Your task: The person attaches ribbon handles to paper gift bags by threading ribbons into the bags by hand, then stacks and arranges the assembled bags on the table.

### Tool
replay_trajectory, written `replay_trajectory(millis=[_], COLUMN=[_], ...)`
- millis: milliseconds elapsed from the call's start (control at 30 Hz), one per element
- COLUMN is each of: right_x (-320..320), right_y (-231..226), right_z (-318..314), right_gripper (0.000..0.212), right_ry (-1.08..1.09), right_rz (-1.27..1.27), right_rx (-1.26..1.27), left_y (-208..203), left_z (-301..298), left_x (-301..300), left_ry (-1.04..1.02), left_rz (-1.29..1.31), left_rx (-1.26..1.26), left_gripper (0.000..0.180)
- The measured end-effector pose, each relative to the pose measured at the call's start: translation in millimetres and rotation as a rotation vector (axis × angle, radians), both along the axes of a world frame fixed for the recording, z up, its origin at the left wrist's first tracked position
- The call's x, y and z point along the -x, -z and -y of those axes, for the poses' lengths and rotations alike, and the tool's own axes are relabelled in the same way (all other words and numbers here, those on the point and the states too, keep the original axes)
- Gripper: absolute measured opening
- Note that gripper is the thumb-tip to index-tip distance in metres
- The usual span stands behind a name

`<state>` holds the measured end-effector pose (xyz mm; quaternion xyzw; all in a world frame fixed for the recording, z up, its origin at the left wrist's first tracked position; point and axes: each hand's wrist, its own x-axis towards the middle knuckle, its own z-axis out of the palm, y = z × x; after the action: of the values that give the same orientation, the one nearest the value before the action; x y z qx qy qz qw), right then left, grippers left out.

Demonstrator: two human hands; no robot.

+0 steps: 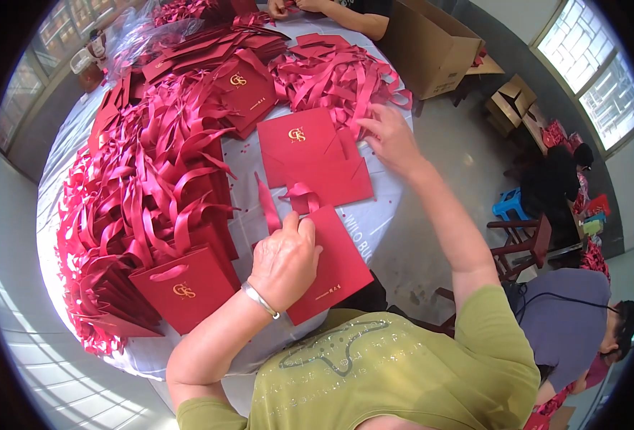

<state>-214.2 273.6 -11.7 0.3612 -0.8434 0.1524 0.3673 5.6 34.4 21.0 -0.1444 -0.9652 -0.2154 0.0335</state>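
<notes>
Red paper bag (340,266) at the counter's (245,190) near edge, beneath the left hand (285,258); what its curled fingers grip, I can't tell. By the right edge, the right hand's (392,140) fingers pinch pink ribbon (363,104); tugging hastily might snag the ribbon heap (324,79).

The scene is brightly lit by daylight through windows (582,50) at both sides; sunlight is striped across the lower left; edges are bent and rimmed in black.
</notes>
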Motion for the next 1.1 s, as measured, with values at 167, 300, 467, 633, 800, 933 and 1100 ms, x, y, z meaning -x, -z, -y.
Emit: replay_trajectory(millis=[167,300,467,633,800,933,1100], right_x=[21,21,19,-46,-127,-159,-163], right_y=[-6,3,-9,-45,-59,-31,-5], right_z=[0,-4,-11,-1,32,41,39], right_gripper=[0.012,0.009,0.007,0.012,0.019,0.018,0.017], right_ry=[0.137,-0.047,-0.123,-0.324,-0.560,-0.371,-0.358], right_rz=[0.141,0.174,0.183,0.537,0.436,0.676,0.695], right_rx=[0.019,-0.124,-0.188,0.184,0.138,0.296,0.377], left_y=[1,1,0,8,6,13,16], left_z=[1,2,5,12,14,14,18], left_x=[-1,1,5,10,12,15,19], left_ry=[-0.022,-0.036,-0.054,-0.085,-0.127,-0.142,-0.087], left_rz=[0.017,0.026,0.005,0.027,0.052,0.034,0.094], left_rx=[0.020,0.012,0.000,-0.077,-0.170,-0.288,-0.351], left_gripper=[0.035,0.035,0.037,0.040,0.040,0.039,0.033])
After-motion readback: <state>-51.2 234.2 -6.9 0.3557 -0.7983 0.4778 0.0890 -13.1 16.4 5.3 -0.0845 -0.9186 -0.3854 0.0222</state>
